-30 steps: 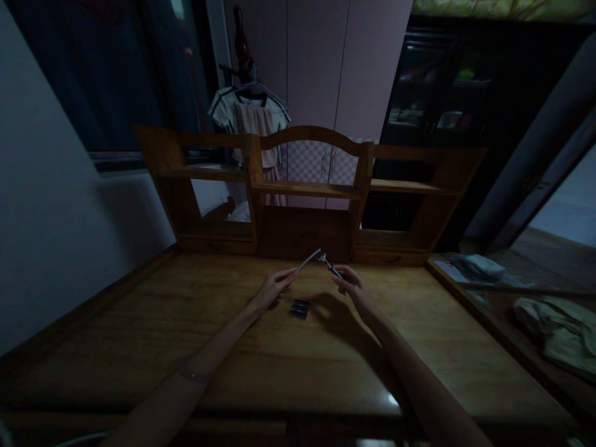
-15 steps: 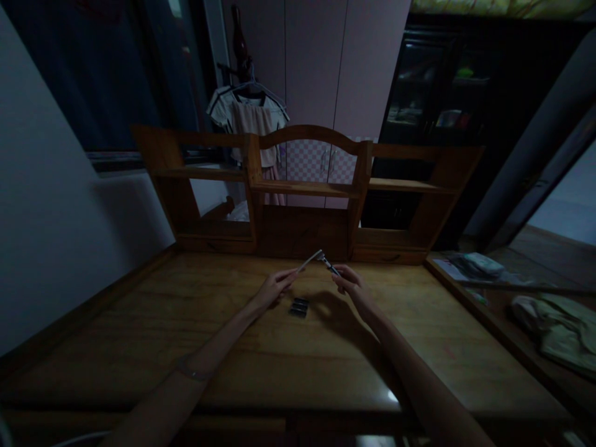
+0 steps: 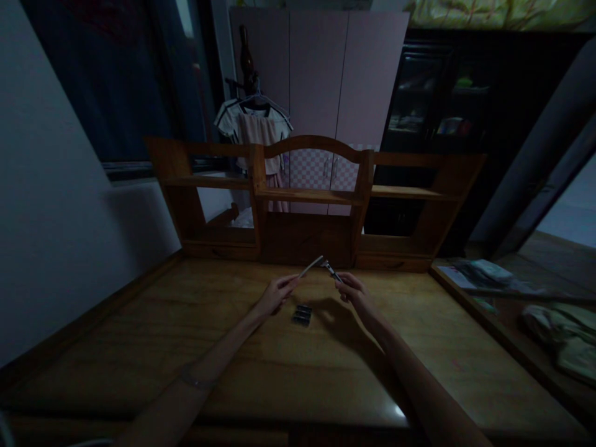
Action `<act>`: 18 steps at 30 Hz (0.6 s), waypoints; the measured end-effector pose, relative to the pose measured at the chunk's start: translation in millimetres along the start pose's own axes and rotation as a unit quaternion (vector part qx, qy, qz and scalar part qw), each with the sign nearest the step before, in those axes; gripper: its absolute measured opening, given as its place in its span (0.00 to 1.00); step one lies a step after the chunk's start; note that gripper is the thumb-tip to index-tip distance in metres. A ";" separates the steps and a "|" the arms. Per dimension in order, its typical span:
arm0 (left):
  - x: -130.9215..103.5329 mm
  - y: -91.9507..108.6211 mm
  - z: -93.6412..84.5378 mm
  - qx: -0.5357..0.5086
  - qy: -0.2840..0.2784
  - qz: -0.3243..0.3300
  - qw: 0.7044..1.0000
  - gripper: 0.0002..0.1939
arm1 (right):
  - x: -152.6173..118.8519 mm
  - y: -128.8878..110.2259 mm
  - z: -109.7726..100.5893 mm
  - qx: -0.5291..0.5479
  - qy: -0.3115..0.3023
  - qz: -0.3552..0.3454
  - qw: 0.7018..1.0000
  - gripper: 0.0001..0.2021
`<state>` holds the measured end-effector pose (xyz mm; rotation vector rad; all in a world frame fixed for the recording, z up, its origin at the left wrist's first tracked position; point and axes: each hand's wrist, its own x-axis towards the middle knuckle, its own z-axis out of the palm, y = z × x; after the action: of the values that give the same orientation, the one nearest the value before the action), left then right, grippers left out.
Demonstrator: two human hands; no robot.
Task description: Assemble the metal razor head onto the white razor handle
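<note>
My left hand [image 3: 277, 294] pinches a thin pale stick-like object [image 3: 310, 267], which slants up to the right. My right hand [image 3: 352, 290] is closed on a slim razor-like tool [image 3: 331, 270] with a dark and silvery handle. Its head meets or nearly meets the tip of the pale object; contact cannot be made out. Both hands are raised over the wooden desk [image 3: 223, 347]. Below and between them, a small dark case [image 3: 302, 315] with several dark bars lies on the desk top.
A wooden shelf unit [image 3: 307, 197] spans the desk's back edge. Papers and a plastic bag [image 3: 487, 271] lie beyond the right edge, near crumpled cloth [image 3: 565, 338]. Clothes [image 3: 258, 127] hang behind the shelf. A wall stands at the left.
The whole view has shifted, so the desk and shelf sit slightly lower and further right. Both hands keep their holds, with the two tips still close together.
</note>
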<state>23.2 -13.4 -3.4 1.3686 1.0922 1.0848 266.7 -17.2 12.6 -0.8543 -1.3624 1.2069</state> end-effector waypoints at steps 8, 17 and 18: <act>2.6 -1.7 -2.6 -0.048 0.049 0.024 0.997 0.34 | 2.3 4.1 -1.3 -0.002 0.014 0.007 1.000 0.15; -4.0 7.3 3.0 -0.004 0.041 0.039 0.998 0.31 | 1.5 2.8 -1.0 -0.015 0.012 0.005 1.000 0.15; -3.7 6.9 2.9 -0.006 0.041 0.050 0.998 0.31 | 1.2 2.2 -0.6 -0.015 0.011 0.005 1.000 0.15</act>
<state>25.7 -18.0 3.2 1.3917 1.0858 1.2273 266.7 -15.4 10.7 -0.8943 -1.3623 1.1841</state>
